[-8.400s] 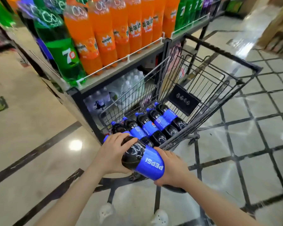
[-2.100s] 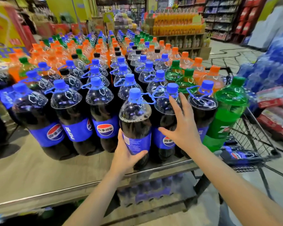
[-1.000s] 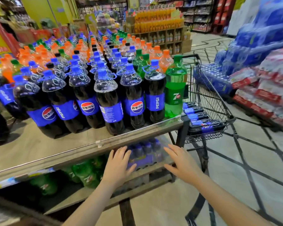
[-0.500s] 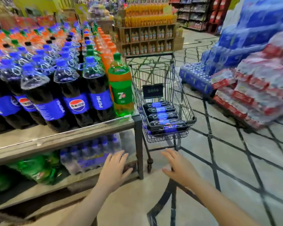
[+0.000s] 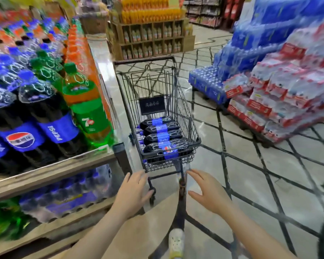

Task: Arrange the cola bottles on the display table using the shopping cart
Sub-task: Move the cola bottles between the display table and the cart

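Note:
A black wire shopping cart [image 5: 183,113] stands right of the display table [image 5: 51,169]. Several cola bottles [image 5: 162,137] with blue labels lie side by side in its basket. On the table, upright cola bottles [image 5: 51,126] fill the front right corner beside a green 7up bottle [image 5: 88,113]. My left hand [image 5: 134,193] and my right hand [image 5: 208,193] hover open, fingers spread, just below the near end of the cart. Neither hand touches the cart or a bottle.
Shrink-wrapped packs of bottles [image 5: 62,195] fill the table's lower shelf. Stacked blue and red-and-white drink packs [image 5: 281,85] stand on the floor at right. A wooden rack of orange juice [image 5: 150,34] is behind the cart. Tiled floor lies between cart and packs.
The view has swung right from the table to the cart. Both hands left the bottles on the table, dropped, and now reach toward the cart's near end.

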Motion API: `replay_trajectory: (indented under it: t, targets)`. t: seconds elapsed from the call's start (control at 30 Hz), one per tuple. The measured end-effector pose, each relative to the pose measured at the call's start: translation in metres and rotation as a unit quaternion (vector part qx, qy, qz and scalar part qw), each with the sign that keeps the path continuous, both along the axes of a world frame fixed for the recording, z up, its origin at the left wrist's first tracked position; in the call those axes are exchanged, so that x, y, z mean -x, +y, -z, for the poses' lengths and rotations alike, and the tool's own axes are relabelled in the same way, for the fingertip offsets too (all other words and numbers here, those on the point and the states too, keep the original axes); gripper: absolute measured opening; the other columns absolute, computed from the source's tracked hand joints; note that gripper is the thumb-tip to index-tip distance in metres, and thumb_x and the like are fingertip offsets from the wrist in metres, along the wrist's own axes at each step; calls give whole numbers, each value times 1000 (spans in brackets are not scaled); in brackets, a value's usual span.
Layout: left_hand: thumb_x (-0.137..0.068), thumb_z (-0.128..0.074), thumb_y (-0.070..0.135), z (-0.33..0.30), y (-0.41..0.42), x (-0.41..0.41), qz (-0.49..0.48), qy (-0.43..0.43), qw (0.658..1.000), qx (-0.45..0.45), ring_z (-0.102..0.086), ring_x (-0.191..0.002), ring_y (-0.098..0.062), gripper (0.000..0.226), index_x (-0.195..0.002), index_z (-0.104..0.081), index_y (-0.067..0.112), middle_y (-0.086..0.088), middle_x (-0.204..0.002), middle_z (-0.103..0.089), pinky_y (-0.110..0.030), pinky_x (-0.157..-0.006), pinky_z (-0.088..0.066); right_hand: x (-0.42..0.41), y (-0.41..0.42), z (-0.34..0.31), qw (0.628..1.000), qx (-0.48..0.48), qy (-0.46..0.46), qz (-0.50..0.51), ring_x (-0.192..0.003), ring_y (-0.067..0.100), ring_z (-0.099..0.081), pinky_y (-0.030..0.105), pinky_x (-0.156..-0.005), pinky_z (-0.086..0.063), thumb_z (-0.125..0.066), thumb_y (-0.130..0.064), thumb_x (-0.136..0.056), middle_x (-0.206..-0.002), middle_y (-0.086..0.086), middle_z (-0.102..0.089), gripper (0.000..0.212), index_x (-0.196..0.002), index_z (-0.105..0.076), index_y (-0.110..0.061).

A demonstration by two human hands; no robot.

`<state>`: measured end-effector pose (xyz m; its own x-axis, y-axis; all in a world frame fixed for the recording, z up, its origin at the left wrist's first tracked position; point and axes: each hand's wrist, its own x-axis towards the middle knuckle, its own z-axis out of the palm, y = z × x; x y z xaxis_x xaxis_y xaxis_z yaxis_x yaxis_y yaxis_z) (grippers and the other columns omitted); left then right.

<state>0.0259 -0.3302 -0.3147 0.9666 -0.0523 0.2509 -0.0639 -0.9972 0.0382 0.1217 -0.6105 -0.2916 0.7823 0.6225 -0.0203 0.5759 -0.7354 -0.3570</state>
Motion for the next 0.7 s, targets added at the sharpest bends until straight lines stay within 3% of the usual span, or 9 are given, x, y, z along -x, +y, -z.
replay_trajectory:
  t: [0.17, 0.33, 0.47, 0.7]
  targets:
    - [-85, -39, 54, 14, 5, -77, 6, 19, 1000, 17, -66, -106, -23, 58, -117, -68, 15, -5, -118, -67, -38, -92, -52, -66, -1, 6, 1000, 5, 9, 25, -138, 11, -29, 29, -115, -26, -54, -50, -90, -151, -9, -32, 66, -148, -30, -30]
    - [-86, -62, 50, 31, 21, -143, -16, 39, 998, 43, -64, -112, -25, 52, -122, -65, 12, -7, -125, -65, -43, -91, -53, -127, 6, 7, 999, 36, 34, 18, -138, 12, -29, 25, -113, -21, -55, -48, -91, -151, -7, -33, 66, -148, -31, -26]
    - [-87, -40, 53, 27, 33, -182, -32, 67, 996, 55, -68, -104, -27, 61, -117, -68, 9, -10, -117, -68, -45, -84, -56, -172, 18, 10, 997, 57, 42, 5, -139, 15, -29, 25, -112, -20, -55, -47, -92, -153, -4, -31, 67, -149, -29, -24]
    - [-90, -43, 52, 42, 44, -212, -75, 114, 983, 122, -60, -117, -28, 61, -128, -61, 8, -10, -129, -61, -44, -96, -52, -238, 34, 21, 995, 64, 71, -21, -140, 13, -28, 26, -113, -22, -53, -50, -92, -154, -5, -29, 68, -150, -28, -26]
